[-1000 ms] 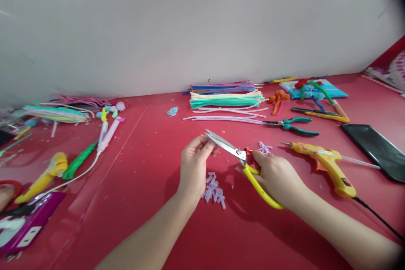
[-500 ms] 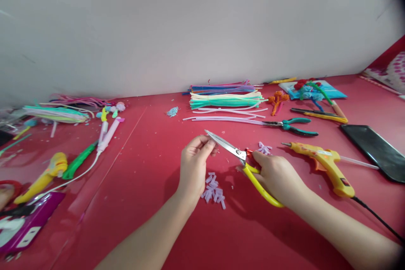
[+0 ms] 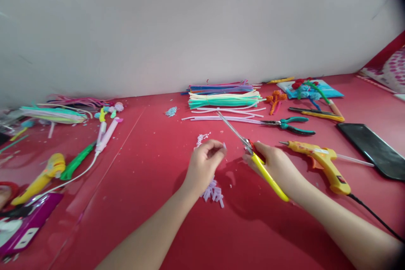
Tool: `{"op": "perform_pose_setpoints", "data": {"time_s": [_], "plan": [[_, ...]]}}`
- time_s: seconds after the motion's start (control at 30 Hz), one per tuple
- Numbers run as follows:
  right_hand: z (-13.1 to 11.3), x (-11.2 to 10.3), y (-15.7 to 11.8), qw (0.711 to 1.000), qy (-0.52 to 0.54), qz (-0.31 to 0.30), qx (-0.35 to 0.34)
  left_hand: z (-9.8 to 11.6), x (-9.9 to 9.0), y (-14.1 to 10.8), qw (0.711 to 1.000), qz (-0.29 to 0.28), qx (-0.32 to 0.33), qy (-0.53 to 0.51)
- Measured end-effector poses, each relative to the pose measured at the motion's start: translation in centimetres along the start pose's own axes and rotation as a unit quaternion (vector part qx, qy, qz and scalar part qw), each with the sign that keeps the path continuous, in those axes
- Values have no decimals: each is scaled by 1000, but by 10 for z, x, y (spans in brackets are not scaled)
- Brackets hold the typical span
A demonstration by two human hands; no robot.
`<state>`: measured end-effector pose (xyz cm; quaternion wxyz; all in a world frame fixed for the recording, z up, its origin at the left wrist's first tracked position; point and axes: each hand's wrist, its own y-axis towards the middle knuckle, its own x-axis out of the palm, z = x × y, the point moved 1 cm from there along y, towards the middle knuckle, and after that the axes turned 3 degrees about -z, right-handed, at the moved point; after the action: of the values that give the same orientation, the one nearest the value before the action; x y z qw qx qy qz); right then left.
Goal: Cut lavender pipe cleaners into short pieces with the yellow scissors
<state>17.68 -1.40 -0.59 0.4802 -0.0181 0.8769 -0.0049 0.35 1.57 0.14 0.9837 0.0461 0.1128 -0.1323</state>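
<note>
My left hand pinches a small lilac piece between thumb and fingers, over the red table. In my right hand are yellow-handled scissors, their blades looking closed and pointing up and to the left, apart from my left hand. A pile of short lilac pieces lies just below my left hand. Beyond the fingers is a scatter of tiny pale bits.
Colored pipe cleaners lie at the back, near green-handled pliers. On the right are a yellow glue gun and a black phone. At left lie another yellow glue gun and a purple box.
My left hand has moved slightly right, away from the scissor blades. The scissors have turned to point more upward, and the pale bits behind the fingers have come into view.
</note>
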Motion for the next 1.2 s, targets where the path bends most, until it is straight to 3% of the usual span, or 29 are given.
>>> {"op": "perform_pose_setpoints", "data": {"time_s": [0.17,0.3,0.43,0.53,0.67,0.87,0.93,1.1,1.2], "plan": [[-9,-5,-3,981,191,-45,-14,6,10,-7,985,-118,43,120],[-11,-4,-6,979,193,-62,-21,9,14,-11,972,-165,58,158],[-1,-3,-2,991,130,-19,-24,8,13,-9,973,-145,67,167],[15,-9,7,997,54,35,31,5,5,-2,974,-103,76,189],[36,-16,23,992,-71,-11,103,-4,-12,9,963,-62,73,250],[46,-16,31,982,-157,-35,101,-21,-28,19,967,-36,23,250],[44,-16,29,981,-162,-18,105,-20,-31,19,962,-73,15,263],[36,-14,23,986,-145,1,82,-8,-38,14,912,-259,19,316],[29,-12,19,988,-139,2,68,-7,-42,11,885,-285,7,369]]}}
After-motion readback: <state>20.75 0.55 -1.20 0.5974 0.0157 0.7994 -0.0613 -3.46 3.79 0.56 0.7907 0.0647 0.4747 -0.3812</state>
